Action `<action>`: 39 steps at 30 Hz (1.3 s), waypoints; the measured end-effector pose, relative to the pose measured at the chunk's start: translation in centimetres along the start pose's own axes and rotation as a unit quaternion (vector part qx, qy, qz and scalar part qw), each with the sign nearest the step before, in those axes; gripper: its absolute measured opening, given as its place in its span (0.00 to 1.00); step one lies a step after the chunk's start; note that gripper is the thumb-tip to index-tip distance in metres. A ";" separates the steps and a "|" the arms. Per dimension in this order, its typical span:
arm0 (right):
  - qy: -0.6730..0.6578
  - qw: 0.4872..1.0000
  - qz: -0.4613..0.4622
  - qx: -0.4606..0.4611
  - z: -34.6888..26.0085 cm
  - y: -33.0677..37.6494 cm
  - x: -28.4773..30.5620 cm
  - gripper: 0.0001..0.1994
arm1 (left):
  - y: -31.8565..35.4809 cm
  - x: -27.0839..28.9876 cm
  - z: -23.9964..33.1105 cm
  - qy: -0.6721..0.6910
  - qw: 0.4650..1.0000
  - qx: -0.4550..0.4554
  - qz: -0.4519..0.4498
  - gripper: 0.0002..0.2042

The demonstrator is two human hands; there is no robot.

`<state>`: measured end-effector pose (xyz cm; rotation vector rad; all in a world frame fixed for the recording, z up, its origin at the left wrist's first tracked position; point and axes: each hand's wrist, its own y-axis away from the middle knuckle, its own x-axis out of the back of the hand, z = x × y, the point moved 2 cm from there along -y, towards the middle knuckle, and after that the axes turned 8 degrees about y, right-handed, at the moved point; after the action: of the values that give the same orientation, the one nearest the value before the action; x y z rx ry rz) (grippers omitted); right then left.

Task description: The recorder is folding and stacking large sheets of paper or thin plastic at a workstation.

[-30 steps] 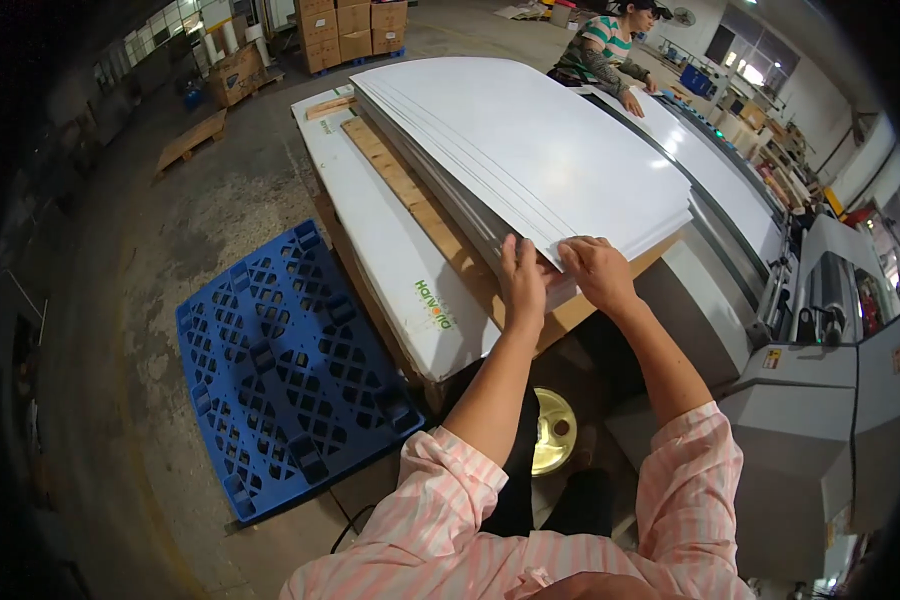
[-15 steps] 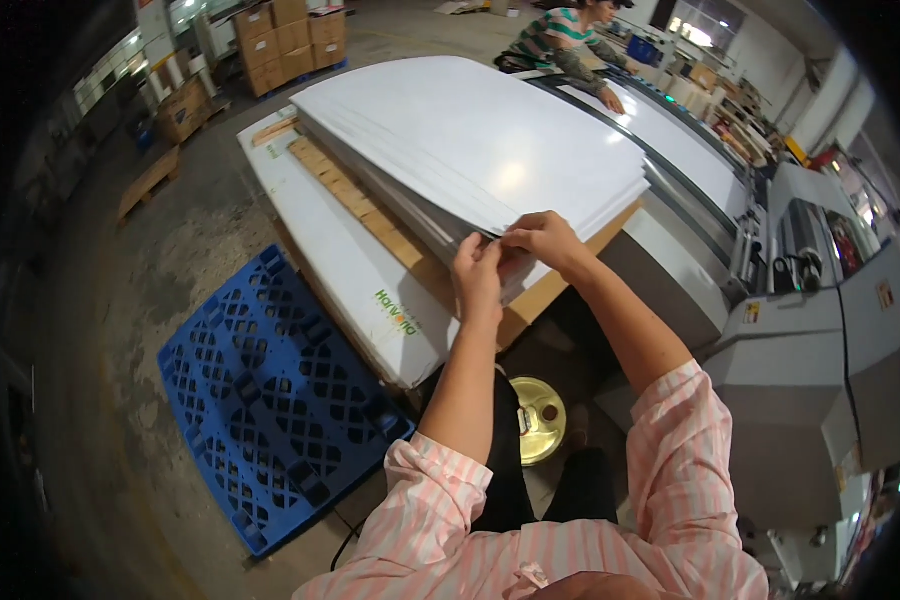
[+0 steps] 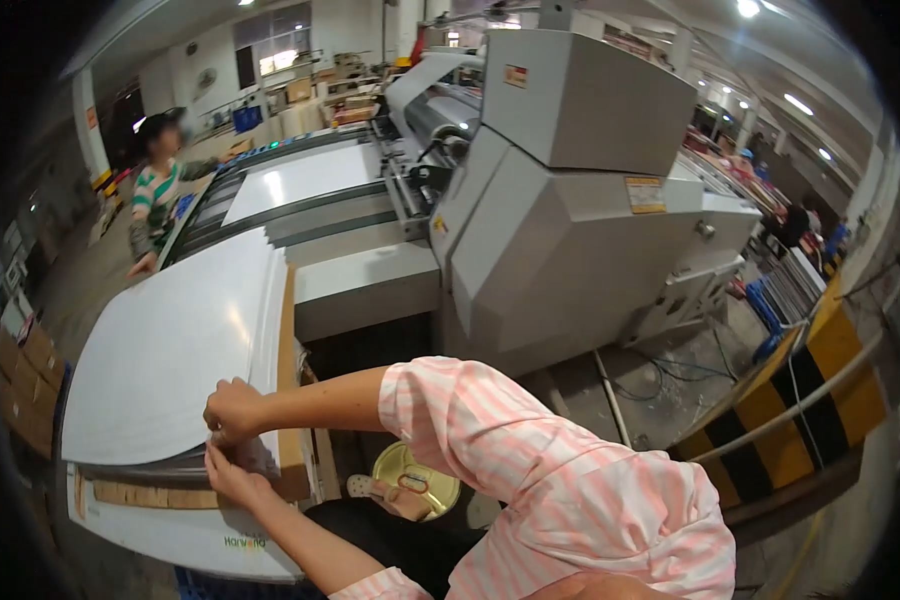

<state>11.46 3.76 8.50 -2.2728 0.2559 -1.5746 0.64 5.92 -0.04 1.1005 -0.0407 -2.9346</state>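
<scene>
White sheets lie stacked just beyond your fingers, on a wooden pallet. Your right hand curls its fingers down onto the stack's near corner; your left hand, just below it, pinches the sheet edges there. Behind your wrists sits a gold can lid.

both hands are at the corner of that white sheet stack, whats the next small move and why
Probably peel the top few sheets up at the near corner. The right hand rests on top of the stack of white sheets, the left hand pinches the fanned edges just below, and the stack's corner looks slightly lifted. Whether the sheets are already separated is too small to tell.
</scene>
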 end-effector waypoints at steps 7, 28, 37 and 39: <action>-0.026 0.994 -0.060 -0.089 -0.1 0.1 0.1 0.12 | -1.1 1.5 -0.9 -0.012 0.999 -0.033 -0.001 0.17; -0.013 0.967 0.237 -0.097 1.7 -5.4 2.5 0.14 | -1.8 1.7 -2.2 -0.086 0.996 0.028 -0.014 0.17; 0.114 0.990 0.023 0.085 1.7 -0.8 -1.9 0.10 | -3.9 4.0 -1.9 -0.128 0.991 -0.009 -0.033 0.13; 0.152 0.986 -0.032 0.055 1.5 -1.8 -3.3 0.08 | -3.7 3.9 -1.2 -0.131 0.991 -0.002 -0.013 0.16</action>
<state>11.62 6.86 5.91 -1.9715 0.1693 -1.9169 -1.51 9.48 -3.61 0.7134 -0.0216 -3.0787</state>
